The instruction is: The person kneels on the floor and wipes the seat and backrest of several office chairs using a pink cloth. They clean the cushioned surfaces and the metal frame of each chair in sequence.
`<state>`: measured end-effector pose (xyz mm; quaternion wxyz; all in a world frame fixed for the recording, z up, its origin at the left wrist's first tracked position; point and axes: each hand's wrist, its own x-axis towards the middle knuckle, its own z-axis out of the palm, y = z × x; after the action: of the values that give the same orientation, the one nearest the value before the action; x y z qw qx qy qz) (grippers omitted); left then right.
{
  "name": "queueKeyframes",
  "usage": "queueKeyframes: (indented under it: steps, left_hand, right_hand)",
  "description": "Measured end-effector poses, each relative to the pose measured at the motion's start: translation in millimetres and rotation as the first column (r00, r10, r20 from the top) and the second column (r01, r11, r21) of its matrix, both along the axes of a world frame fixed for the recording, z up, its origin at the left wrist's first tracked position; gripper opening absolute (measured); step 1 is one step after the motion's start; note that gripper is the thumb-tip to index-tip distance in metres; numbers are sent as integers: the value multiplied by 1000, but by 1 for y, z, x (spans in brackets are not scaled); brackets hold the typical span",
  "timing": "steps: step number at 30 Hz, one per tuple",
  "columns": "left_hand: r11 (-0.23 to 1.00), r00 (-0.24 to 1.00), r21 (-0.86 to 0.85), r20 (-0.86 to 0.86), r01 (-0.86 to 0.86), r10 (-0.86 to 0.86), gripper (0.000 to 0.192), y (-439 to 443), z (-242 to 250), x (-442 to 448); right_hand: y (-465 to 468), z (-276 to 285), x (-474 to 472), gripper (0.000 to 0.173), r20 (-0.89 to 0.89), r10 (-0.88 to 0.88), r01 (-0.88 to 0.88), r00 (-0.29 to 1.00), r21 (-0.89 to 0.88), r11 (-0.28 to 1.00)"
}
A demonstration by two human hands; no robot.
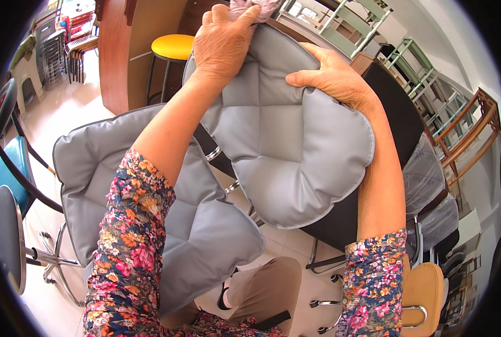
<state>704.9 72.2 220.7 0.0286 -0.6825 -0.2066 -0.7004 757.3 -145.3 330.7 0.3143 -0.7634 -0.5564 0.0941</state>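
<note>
A grey quilted chair cushion or backrest (280,126) with puffed, stitched edges rises before me. My left hand (225,42) is at its top edge, its fingers closed on a crumpled pinkish cloth (261,9). Against the right upper side of the grey padding rests my right hand (334,76), thumb on the front face and the other fingers partly hidden behind the edge. A second grey quilted cushion (191,252) lies lower left, partly under my left forearm. Chrome metal parts show between the two padded pieces.
A yellow round stool (173,46) stands beside a wooden cabinet panel (118,54). At left are a teal chair (10,177) and a dark round seat (8,240) near a chrome base. Plastic-wrapped chairs (423,177) and a tan chair (423,295) stand at right.
</note>
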Motion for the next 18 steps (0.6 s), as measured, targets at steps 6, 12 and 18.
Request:
queueKeyframes:
  steps: [6,12,18]
  left_hand:
    - [943,997,-332,-79,-20,-7,39,20,-16,-24]
    - [991,974,49,185,125,-132,45,-29,-2,-24]
    - [993,994,-97,91,67,-58,43,-21,11,-12]
  right_hand:
    - [-4,-2,-1,69,1,-71,71,997,-49,996]
    - [-2,-6,4,81,8,-36,36,999,8,999]
    - [3,1,0,90,196,43,-54,980,50,997]
